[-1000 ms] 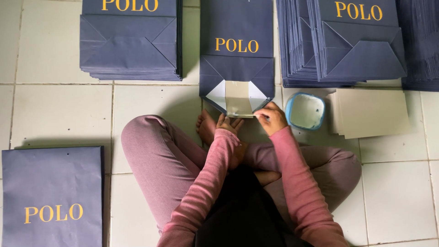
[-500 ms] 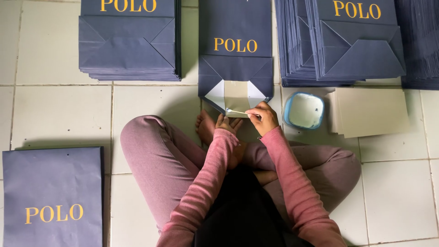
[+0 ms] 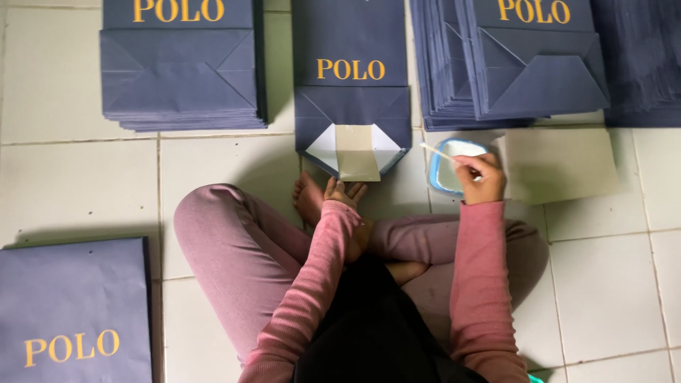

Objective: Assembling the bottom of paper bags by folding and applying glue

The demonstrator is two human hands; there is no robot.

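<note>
Pale square floor tiles [image 3: 85, 184] carry everything, with the person sitting cross-legged on them. Directly ahead lies a flat navy paper bag [image 3: 351, 85], its bottom flap opened to show a white lining and a beige card insert [image 3: 357, 152]. The left hand [image 3: 342, 193] rests at the near edge of that flap, its grip hidden by the sleeve, so I cannot tell how the fingers sit. The right hand [image 3: 482, 177] pinches a thin white stick [image 3: 440, 152] over a small blue-rimmed tub [image 3: 448, 164] (contents hard to make out). 3 stacks of navy bags are cut off by the top edge.
</note>
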